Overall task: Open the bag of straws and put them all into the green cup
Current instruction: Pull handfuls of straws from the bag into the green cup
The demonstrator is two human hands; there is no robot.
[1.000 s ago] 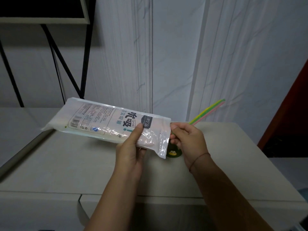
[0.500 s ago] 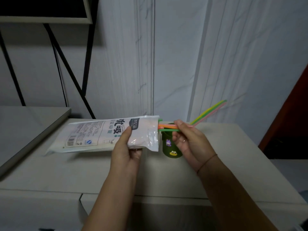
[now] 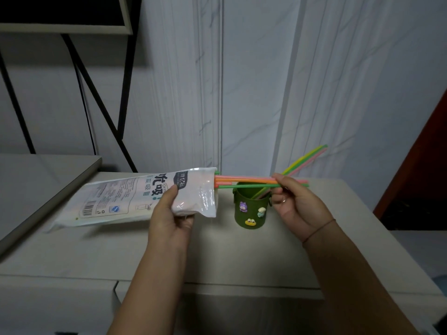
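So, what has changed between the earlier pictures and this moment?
The right hand, which pinched at the mouth of the bag, has drawn a bunch of straws rightward, far out of it, above the green cup. The left hand still grips the bag near its mouth. The cup and the leaning straws in it have not moved.

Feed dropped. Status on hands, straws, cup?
Left hand grips bag. Right hand pinches straws partly out, above green cup. Other straws lean in it. Nothing in the way.
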